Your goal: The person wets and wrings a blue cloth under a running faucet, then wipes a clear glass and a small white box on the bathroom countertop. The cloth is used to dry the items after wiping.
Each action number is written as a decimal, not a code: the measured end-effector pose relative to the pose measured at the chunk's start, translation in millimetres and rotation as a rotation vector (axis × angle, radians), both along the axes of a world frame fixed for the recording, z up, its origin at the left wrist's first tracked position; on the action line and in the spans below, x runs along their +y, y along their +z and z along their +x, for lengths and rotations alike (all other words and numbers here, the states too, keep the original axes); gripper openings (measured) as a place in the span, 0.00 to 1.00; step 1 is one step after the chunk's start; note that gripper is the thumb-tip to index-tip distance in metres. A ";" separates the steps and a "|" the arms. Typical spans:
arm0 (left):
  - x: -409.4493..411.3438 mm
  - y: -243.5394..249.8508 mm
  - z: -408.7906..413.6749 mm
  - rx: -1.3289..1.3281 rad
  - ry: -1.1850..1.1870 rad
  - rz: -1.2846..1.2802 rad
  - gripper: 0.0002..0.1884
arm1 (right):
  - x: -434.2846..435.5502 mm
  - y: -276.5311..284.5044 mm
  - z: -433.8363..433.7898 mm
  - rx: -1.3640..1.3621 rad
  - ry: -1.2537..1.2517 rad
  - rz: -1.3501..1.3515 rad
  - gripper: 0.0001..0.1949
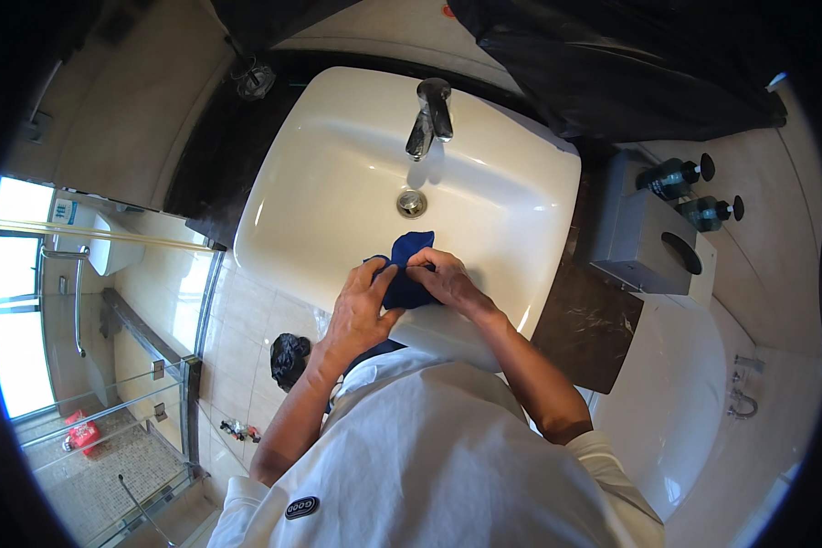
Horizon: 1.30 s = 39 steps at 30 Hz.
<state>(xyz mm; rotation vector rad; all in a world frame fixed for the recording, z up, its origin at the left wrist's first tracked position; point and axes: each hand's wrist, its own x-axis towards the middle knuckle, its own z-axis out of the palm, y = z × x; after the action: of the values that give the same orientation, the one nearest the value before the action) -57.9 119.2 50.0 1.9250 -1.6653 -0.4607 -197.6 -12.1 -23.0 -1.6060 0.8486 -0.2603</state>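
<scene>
A dark blue cloth (409,288) is bunched between both hands over the front of a white ceramic washbasin (301,205). My left hand (363,298) grips its left side with thumb and fingers. On the other side, my right hand (445,277) pinches the cloth near its middle. One flap of the fabric stands up beyond the fingertips, towards the metal drain plug (411,203). Behind the drain rises a chrome mixer tap (430,120); no water is seen running from it. The cloth's underside is hidden.
A grey tissue box (647,240) and two dark pump bottles (668,179) stand right of the basin on the dark stone counter (589,329). Beyond is a white bathtub (657,411). A black plastic bag (290,359) lies on the tiled floor at left, near a glass shower enclosure (103,383).
</scene>
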 end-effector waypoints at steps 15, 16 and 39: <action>-49.5 11.6 -51.0 0.292 -0.142 -0.268 0.14 | -40.9 -31.7 0.0 0.265 -0.074 -0.152 0.14; -54.5 9.3 -53.8 0.257 -0.176 -0.257 0.14 | -41.5 -29.4 0.3 0.299 0.014 -0.201 0.14; -30.6 -42.5 4.0 0.197 0.365 -0.151 0.07 | 10.0 3.2 -17.8 -0.046 -0.024 -0.476 0.07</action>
<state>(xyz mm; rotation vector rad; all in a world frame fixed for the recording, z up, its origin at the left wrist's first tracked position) -53.9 88.7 7.5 1.9443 -1.1588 -0.3555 -215.4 -2.0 -19.8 -2.0215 0.8087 -0.5449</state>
